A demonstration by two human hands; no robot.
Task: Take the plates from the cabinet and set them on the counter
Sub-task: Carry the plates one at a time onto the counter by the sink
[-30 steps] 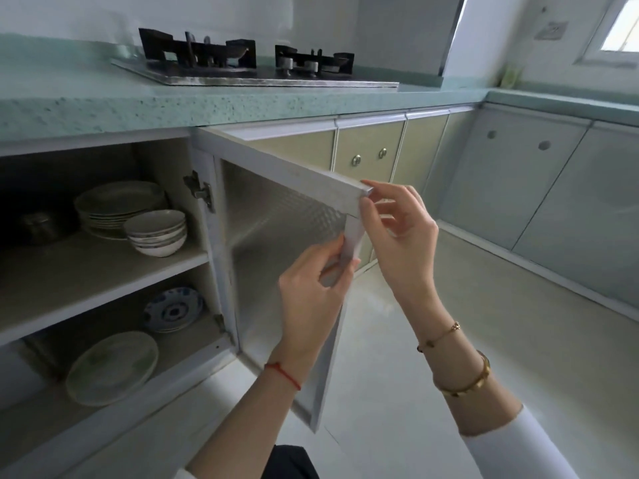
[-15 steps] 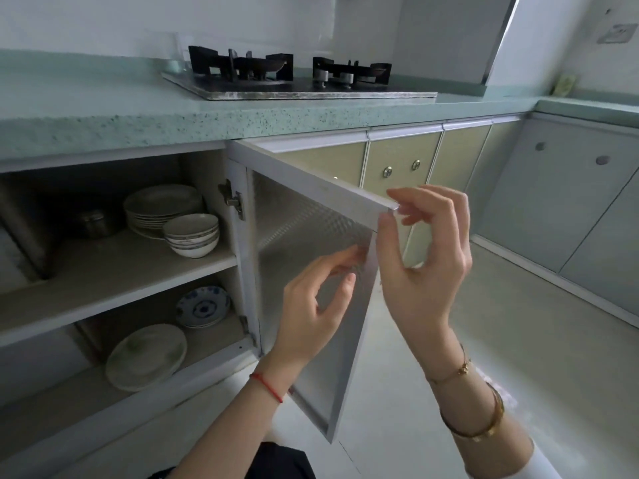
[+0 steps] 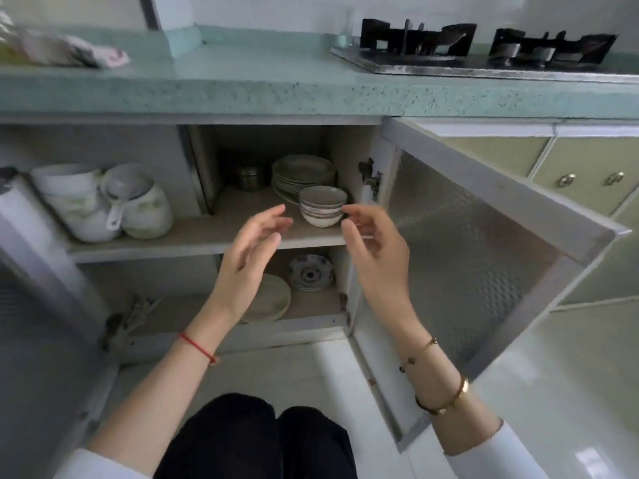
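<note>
A stack of pale plates (image 3: 302, 172) sits at the back right of the cabinet's upper shelf (image 3: 193, 236). In front of it stand stacked white bowls (image 3: 322, 205). On the lower shelf lie a large pale plate (image 3: 273, 299) and a blue-patterned dish (image 3: 311, 273). My left hand (image 3: 250, 257) hovers open just before the shelf edge, left of the bowls. My right hand (image 3: 375, 250) is open too, its fingertips close to the bowls' right side, touching nothing that I can see. The green speckled counter (image 3: 262, 84) runs above.
The cabinet door (image 3: 484, 243) stands open to the right. White pots and a ladle (image 3: 103, 205) fill the shelf's left side, and a small metal tin (image 3: 249, 178) sits behind. A gas stove (image 3: 484, 46) is on the counter at right, a cloth (image 3: 86, 55) at left.
Both hands have let go of the door edge and moved left into the cabinet opening. The view has swung to face the shelves head on.
</note>
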